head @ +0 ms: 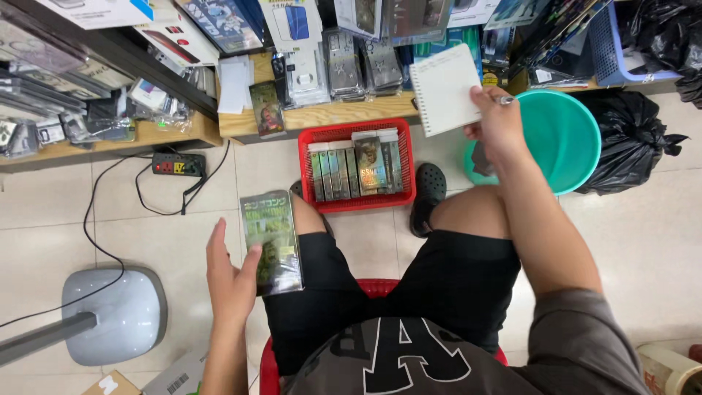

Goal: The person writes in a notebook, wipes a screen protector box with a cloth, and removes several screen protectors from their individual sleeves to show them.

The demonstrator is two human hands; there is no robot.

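My left hand (232,276) holds a flat green-printed packet in clear wrap (272,241) over my left thigh. My right hand (497,121) is raised to the right and grips a small white spiral notepad (444,89) together with a pen (504,99). On the tiled floor between my feet stands a red plastic basket (357,201), filled with several similar upright packets (355,167). I sit on a red stool (373,287).
A teal plastic tub (567,139) stands right of the basket, with black rubbish bags (632,143) beyond it. Low wooden shelves (322,113) hold stacked packaged goods. A power strip (178,164) with cables and a grey fan base (117,314) sit at left.
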